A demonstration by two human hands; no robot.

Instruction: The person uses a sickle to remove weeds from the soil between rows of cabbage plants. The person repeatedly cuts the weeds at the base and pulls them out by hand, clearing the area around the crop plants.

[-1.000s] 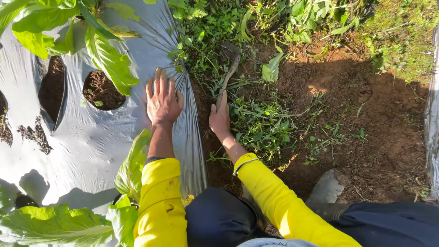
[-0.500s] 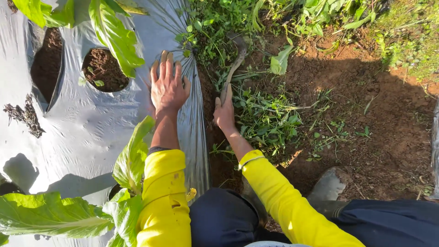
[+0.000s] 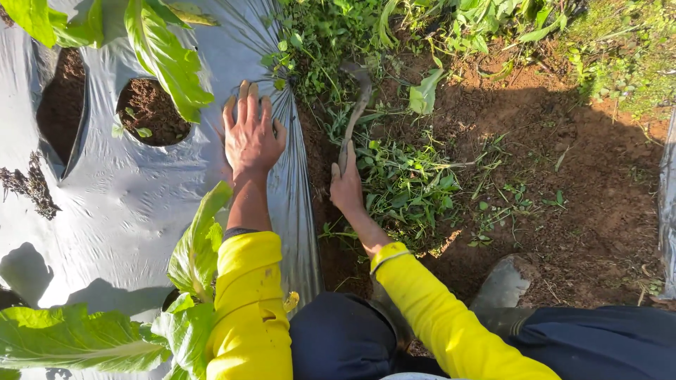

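My left hand (image 3: 251,134) lies flat, fingers together, on the silver plastic mulch sheet (image 3: 127,204) near its right edge. My right hand (image 3: 346,184) grips the handle of a small curved hand hoe (image 3: 355,105). The hoe's dark blade reaches up into a patch of green weeds (image 3: 401,183) at the foot of the sheet. Both arms wear yellow sleeves.
Round planting holes (image 3: 144,109) with dark soil open in the sheet, and leafy green plants (image 3: 169,56) grow from them. Bare reddish soil (image 3: 577,204) fills the furrow on the right. A muddy rubber boot (image 3: 503,285) sits at the lower right. More weeds line the top.
The view shifted slightly between frames. The right hand and hoe stay in the weeds, drawn back a little toward me. The left hand stays pressed on the sheet.
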